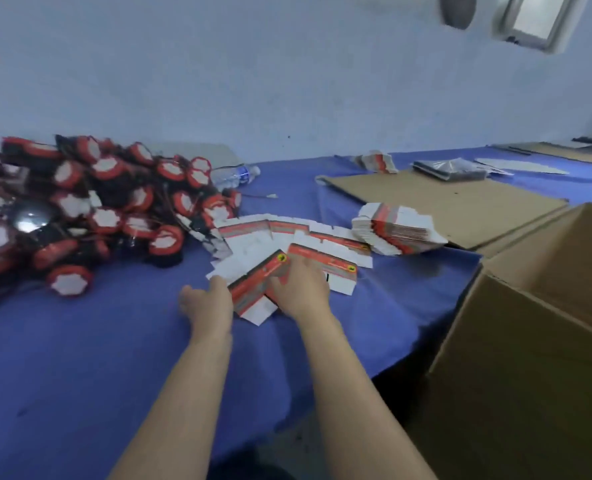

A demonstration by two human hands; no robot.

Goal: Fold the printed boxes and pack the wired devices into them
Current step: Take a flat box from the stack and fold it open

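Way off to the left of your left hand is the heap of wired devices [90, 206]. They're red-rimmed pucks with black bodies and the cables all tangled up, close enough to grab once a box is ready.

Your left hand [209, 303] is low over the bench [80, 358]. Its fingers are fairly straight and pushed against the left edge of the printed box [260, 282], thumb sticking out sideways. Looks to me like it's bracing the card, not gripping it.

The box sits right between your two hands, half popped up, with a white flap poking out toward you.

Your right hand [301, 289] is draped over the box's right end, thumb on the red face and fingers apparently curled round the far side. So that's the one actually holding it. It's blurry though, so I won't swear on finger detail.

Just beyond both hands the loose flat boxes [287, 237] are fanned out, probably so you can peel off one at a time. Further right of your right hand, the stack of flat boxes [394, 233] leans onto a cardboard sheet [460, 206]. Closest on that side, the big carton [529, 341] stands open, I'd guess for finished packs.

My read is you're at the folding stage, with no device in this box yet.
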